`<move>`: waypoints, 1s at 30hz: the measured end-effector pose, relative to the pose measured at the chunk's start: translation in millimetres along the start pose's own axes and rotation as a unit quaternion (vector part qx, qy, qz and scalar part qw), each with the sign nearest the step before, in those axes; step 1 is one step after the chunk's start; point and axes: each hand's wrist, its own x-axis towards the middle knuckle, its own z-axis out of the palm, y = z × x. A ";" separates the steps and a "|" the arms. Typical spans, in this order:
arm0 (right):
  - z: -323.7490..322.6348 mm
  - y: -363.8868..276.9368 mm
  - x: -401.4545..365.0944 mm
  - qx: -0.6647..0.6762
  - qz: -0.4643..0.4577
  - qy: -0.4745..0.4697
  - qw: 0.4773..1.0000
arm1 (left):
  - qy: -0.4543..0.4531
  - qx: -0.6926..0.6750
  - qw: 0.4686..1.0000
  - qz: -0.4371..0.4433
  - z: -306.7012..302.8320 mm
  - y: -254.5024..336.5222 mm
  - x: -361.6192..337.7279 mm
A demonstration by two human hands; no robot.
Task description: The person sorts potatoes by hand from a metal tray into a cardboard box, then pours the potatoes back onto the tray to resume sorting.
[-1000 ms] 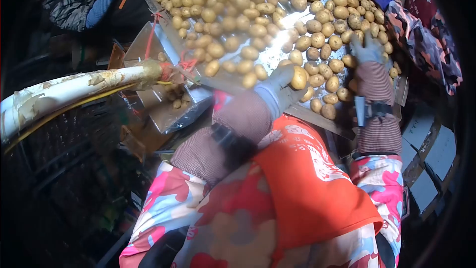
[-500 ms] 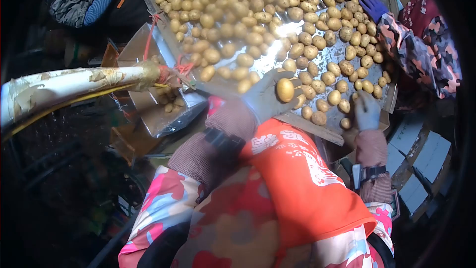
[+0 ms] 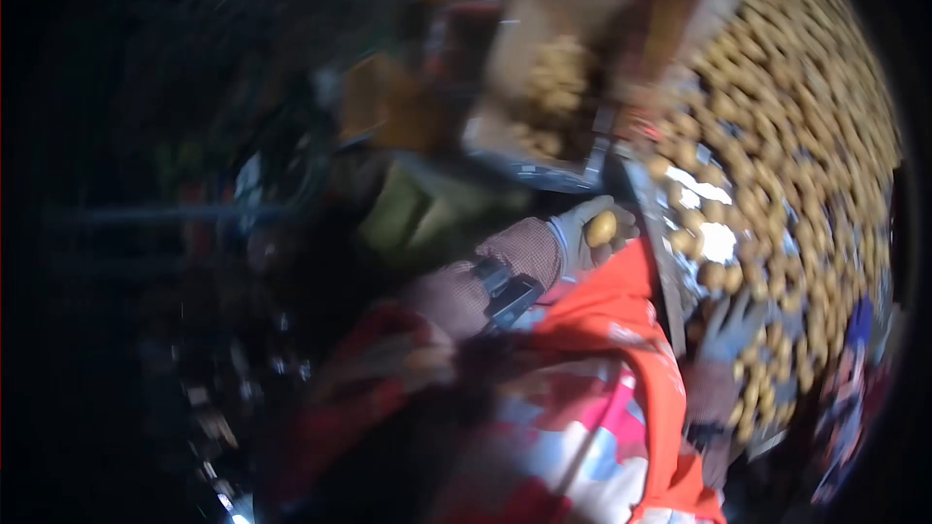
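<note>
My left hand (image 3: pixel 594 231), in a grey glove, holds a yellow potato (image 3: pixel 602 228) beside the wooden edge of the sorting table (image 3: pixel 657 252). My right hand (image 3: pixel 730 330), also gloved, lies over the near part of the table with its fingers spread, next to many loose potatoes (image 3: pixel 767 146). No potato can be made out in it. An open cardboard box (image 3: pixel 500 68) with potatoes inside stands beyond my left hand. The view is smeared by motion.
A co-worker's purple glove (image 3: pixel 860 322) and patterned sleeve (image 3: pixel 843 408) show at the far right. An orange box (image 3: pixel 369 102) stands left of the cardboard box. A blurred post (image 3: pixel 675 5) rises by the table's corner.
The view has swung left, so the table now lies at the right and the cardboard box nearer the middle. My left hand still holds its potato, now off the table's edge. My right hand's fingers are spread.
</note>
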 end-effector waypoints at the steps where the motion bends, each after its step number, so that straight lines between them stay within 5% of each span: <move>1: 2.8 -2.0 -13.0 -0.005 -0.048 0.025 0.998 | 0.044 -0.067 0.996 0.036 -20.4 16.7 -25.5; 2: -34.5 -20.2 -6.3 -0.012 -0.077 -0.042 0.996 | 0.076 -0.128 0.987 0.060 -35.2 33.9 -52.0; 3: -35.5 -20.9 -11.2 0.013 -0.062 -0.014 0.998 | 0.081 -0.200 0.970 0.110 -72.6 53.1 -65.7; 5: -53.9 -35.2 6.7 -0.015 -0.052 -0.030 0.998 | 0.246 0.069 0.924 0.284 -109.8 110.9 -103.9; 6: -53.5 -35.3 9.7 -0.009 -0.047 -0.026 0.999 | 0.384 0.392 0.749 0.370 -105.7 142.2 -135.8; 7: -48.6 -33.1 11.2 -0.015 -0.043 -0.029 0.999 | 0.466 0.650 0.454 0.393 -93.3 158.1 -167.2; 8: -39.0 -28.5 8.4 -0.022 -0.035 -0.034 0.999 | 0.500 0.674 0.371 0.397 -91.8 173.0 -188.5; 11: -24.1 -14.5 -4.3 0.046 -0.016 -0.062 0.997 | 0.449 0.523 0.589 0.422 -69.5 196.5 -214.2; 13: -37.5 -22.2 -1.5 0.154 -0.011 -0.061 0.986 | 0.302 0.397 0.771 0.395 -44.7 180.4 -193.3; 16: -86.1 -33.2 13.7 0.132 0.043 -0.035 0.990 | 0.127 0.328 0.908 0.228 7.8 119.8 -124.0; 21: -120.2 -2.0 -53.9 0.156 0.182 0.035 0.970 | 0.027 0.410 0.910 -0.057 74.9 -6.0 -19.4; 26: -125.1 19.6 -129.0 0.062 0.355 0.008 0.933 | -0.023 0.466 0.876 -0.120 108.0 -37.5 67.4; 30: -113.5 120.4 -153.0 -0.062 0.434 0.030 0.898 | 0.024 0.474 0.871 -0.130 128.3 -48.4 82.3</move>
